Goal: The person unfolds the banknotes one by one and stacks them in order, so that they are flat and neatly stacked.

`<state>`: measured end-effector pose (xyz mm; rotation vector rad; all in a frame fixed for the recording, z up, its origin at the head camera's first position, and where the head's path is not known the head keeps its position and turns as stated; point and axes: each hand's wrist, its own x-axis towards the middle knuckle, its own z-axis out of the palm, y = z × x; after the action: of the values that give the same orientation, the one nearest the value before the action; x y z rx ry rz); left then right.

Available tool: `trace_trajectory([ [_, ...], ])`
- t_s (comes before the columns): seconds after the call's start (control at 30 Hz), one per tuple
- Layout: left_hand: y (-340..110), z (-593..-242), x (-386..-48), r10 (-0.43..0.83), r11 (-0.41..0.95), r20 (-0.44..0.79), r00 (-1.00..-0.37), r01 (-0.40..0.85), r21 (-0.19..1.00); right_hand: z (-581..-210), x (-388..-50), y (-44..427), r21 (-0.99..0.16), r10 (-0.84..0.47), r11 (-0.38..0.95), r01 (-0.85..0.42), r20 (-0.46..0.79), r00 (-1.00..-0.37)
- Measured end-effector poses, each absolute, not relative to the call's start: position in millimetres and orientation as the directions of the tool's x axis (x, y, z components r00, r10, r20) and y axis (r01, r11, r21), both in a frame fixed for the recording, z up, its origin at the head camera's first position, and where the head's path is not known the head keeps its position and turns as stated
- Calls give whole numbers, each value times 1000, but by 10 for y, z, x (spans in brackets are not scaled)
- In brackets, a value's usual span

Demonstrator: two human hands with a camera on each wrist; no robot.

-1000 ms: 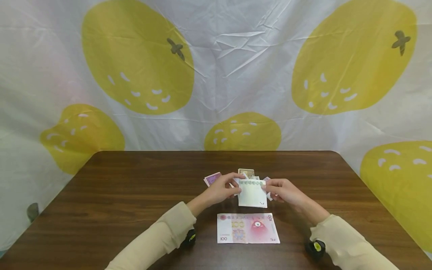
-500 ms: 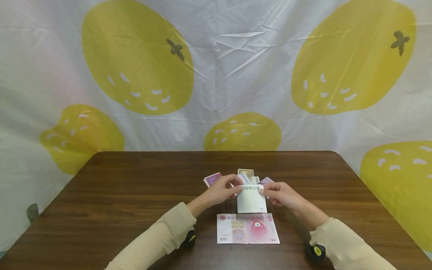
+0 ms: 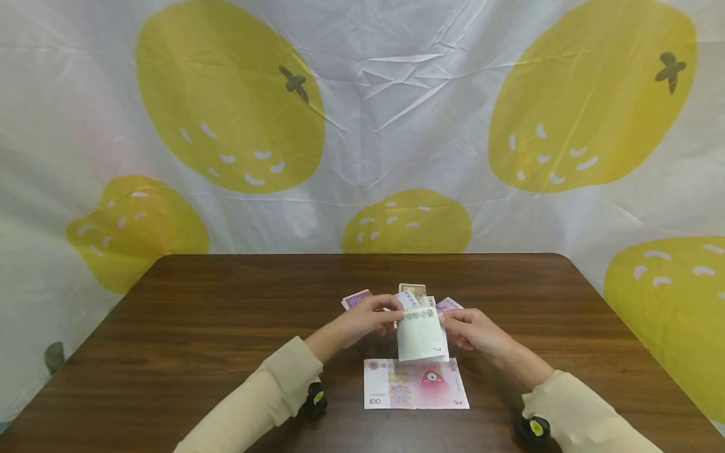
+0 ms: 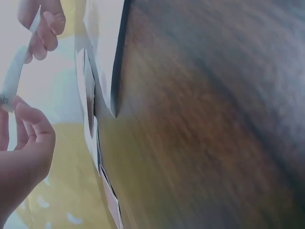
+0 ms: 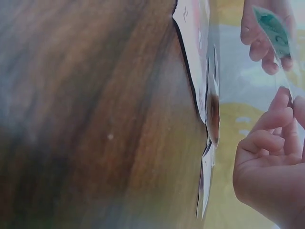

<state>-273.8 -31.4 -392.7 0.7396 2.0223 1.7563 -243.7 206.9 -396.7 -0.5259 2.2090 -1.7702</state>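
Between the two hands is a folded paper banknote (image 3: pixel 420 340), pale with a greenish printed strip along its upper edge; its green face (image 5: pixel 275 31) shows in the right wrist view. My left hand (image 3: pixel 367 319) pinches its upper left corner with thumb and fingers. At the upper right edge, my right hand (image 3: pixel 478 332) pinches it too. The note is held above the table, tilted, its lower edge over the top of a pink 100 banknote (image 3: pixel 408 385) that lies spread out nearer to me.
Behind the hands several notes lie in a loose fan: a purple stack (image 3: pixel 355 299), a brown note (image 3: pixel 412 289) and a lilac one (image 3: pixel 449 304). They rest on a dark wooden table (image 3: pixel 226 314). A lemon-print cloth (image 3: pixel 408 126) hangs beyond its far edge.
The folded note has come down and towards me, now overlapping the 100 note in the head view. Its lower layers have spread slightly apart. More of the notes behind is visible.
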Motion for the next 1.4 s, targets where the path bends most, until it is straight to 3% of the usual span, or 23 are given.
trace_trajectory([
  [0.5,-430,-3932,-2704,575,111,31,-818,115,987,-3944,-2416,2091,-980,-327,180,-85,22,-945],
  [0.9,-500,-3904,-2658,543,44,2,-840,31,999,-3934,-2410,2146,-977,-286,211,-39,-24,-958],
  [1.07,-544,-3943,-2669,495,100,41,-868,104,990,-3926,-2395,2171,-973,-284,227,-38,-28,-959],
  [1.4,-633,-4001,-2656,517,240,65,-854,218,946,-3915,-2357,2205,-970,-295,240,-27,-47,-954],
])
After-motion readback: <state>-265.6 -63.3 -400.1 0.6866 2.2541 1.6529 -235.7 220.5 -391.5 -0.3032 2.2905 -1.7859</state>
